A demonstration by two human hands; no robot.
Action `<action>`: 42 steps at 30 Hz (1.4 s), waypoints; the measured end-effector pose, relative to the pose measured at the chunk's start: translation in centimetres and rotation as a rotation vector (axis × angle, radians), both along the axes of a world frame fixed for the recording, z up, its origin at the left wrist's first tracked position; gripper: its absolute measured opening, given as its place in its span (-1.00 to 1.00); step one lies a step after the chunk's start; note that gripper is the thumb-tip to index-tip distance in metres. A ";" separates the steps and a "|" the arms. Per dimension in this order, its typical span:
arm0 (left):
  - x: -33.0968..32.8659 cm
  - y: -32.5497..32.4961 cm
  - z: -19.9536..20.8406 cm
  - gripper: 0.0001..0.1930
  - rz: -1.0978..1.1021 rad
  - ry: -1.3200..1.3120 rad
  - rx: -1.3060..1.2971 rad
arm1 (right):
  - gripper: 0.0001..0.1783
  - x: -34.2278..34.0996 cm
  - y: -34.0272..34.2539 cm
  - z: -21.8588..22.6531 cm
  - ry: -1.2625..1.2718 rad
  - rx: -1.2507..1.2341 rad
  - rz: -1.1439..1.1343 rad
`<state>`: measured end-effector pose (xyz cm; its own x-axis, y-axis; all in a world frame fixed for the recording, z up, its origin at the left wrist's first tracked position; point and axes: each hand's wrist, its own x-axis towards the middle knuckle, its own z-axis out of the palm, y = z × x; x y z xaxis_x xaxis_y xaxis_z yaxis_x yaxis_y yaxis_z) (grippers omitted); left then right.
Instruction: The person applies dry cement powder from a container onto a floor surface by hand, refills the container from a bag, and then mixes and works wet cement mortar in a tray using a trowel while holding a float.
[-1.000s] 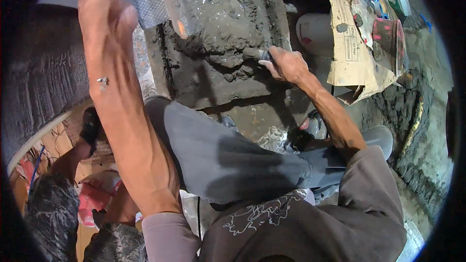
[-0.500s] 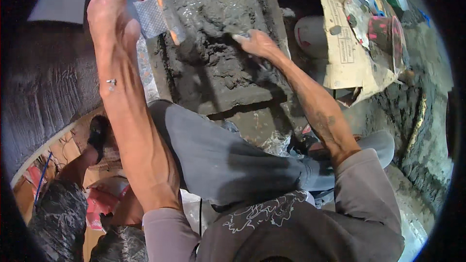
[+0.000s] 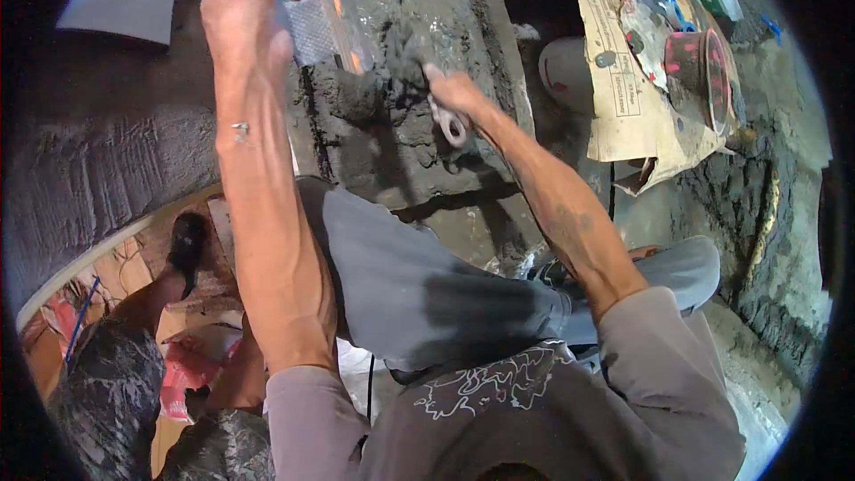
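Observation:
My left hand (image 3: 245,9), at the upper left, is closed round the handle of a plastering float (image 3: 338,13), seen nearly edge-on with a grey patterned piece beside its long worn edge. To its right my right hand (image 3: 459,93) grips a trowel (image 3: 452,127); its grey handle ends in a ring, and the blade is hidden by the hand and mortar. Wet grey mortar (image 3: 419,147) lies heaped and broken up beneath both hands in a shallow mixing trough (image 3: 521,80). A blurred lump of it sits between the trowel and the float.
Right of the trough, a torn cardboard sheet (image 3: 614,116) carries a pink-spotted bucket (image 3: 690,67); a white bucket (image 3: 565,76) lies beside it. Smeared mortar covers a curved dark surface (image 3: 107,160) on the left. Another person's legs (image 3: 107,392) show at the lower left.
My left hand and the float have shifted right and slightly down. My right hand has turned, bringing the trowel's ringed handle into view, and has moved closer to the float.

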<state>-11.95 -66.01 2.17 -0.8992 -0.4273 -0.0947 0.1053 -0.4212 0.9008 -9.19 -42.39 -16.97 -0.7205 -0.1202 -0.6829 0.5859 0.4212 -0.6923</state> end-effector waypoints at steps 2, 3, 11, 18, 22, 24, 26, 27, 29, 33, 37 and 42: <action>0.8 -0.6 -0.1 -0.62 0.020 -0.004 -0.015 | -0.41 2.0 0.4 0.7 -0.041 0.192 0.199; 0.9 -1.3 -0.5 -0.62 0.025 -0.017 -0.016 | -0.41 2.0 0.6 2.5 -0.031 0.188 0.210; 0.4 2.4 1.9 -0.66 0.042 -0.005 0.040 | -0.32 -2.3 3.2 4.7 0.052 0.493 0.402; 0.4 -1.8 0.2 -0.54 0.093 -0.098 -0.032 | -0.52 -0.6 1.5 11.6 0.463 0.641 0.934; 0.8 -2.4 0.3 -0.58 0.023 -0.023 0.004 | -0.51 1.1 2.5 16.6 0.580 0.558 0.851; 0.6 -1.4 1.3 -0.61 0.108 -0.059 0.003 | -0.45 2.7 2.8 15.6 0.493 0.391 0.877; 0.4 -1.1 0.9 -0.61 0.104 -0.061 0.029 | -0.48 5.8 2.7 10.1 0.457 0.435 1.001; 0.6 -1.4 0.7 -0.60 0.129 -0.083 0.039 | -0.48 7.4 1.5 8.7 0.451 0.433 1.001; 0.7 -0.7 1.2 -0.60 0.136 -0.097 0.004 | -0.51 8.4 1.4 3.1 0.551 0.441 1.027; 1.4 -0.9 2.3 -0.60 0.183 -0.152 -0.030 | -0.52 5.3 0.5 2.1 0.722 0.533 0.970; 1.7 0.0 2.8 -0.59 0.172 -0.112 -0.033 | -0.48 1.4 1.8 3.3 0.632 0.582 0.928; 1.7 -1.4 1.8 -0.60 0.055 0.000 -0.013 | -0.36 1.3 3.4 4.9 0.515 0.484 0.726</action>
